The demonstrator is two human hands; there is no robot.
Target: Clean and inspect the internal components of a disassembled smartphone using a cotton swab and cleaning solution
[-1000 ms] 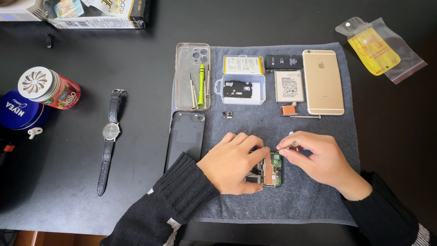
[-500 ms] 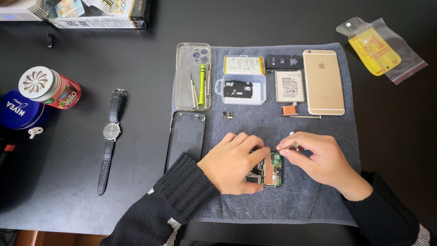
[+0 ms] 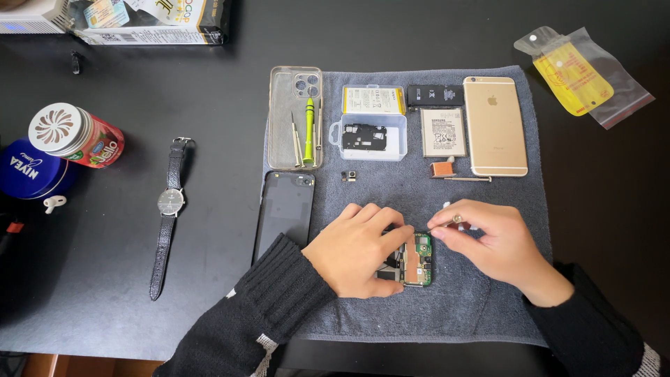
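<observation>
Two hands over an opened phone on a grey towel

The black desk [image 3: 174,91] carries a soft grey towel [image 3: 502,307]; near the towel's front edge lies the opened phone [image 3: 417,260], green circuit board bare. The left hand [image 3: 357,249], in a ribbed black sleeve, lies palm down on it, fingers curled and pressing its left side and covering most of it. The right hand [image 3: 492,241] hovers just beside it, thumb and forefinger pinched on a thin metal tool [image 3: 457,219], tip hidden. Along the towel's back edge sit a smooth gold phone [image 3: 494,126], a clear case [image 3: 296,117] with screwdrivers, a clear plastic box [image 3: 370,137] and a flat battery [image 3: 442,132]; a black back cover [image 3: 284,213] lies at its left edge, a leather-strapped watch [image 3: 168,209] on the desk
</observation>
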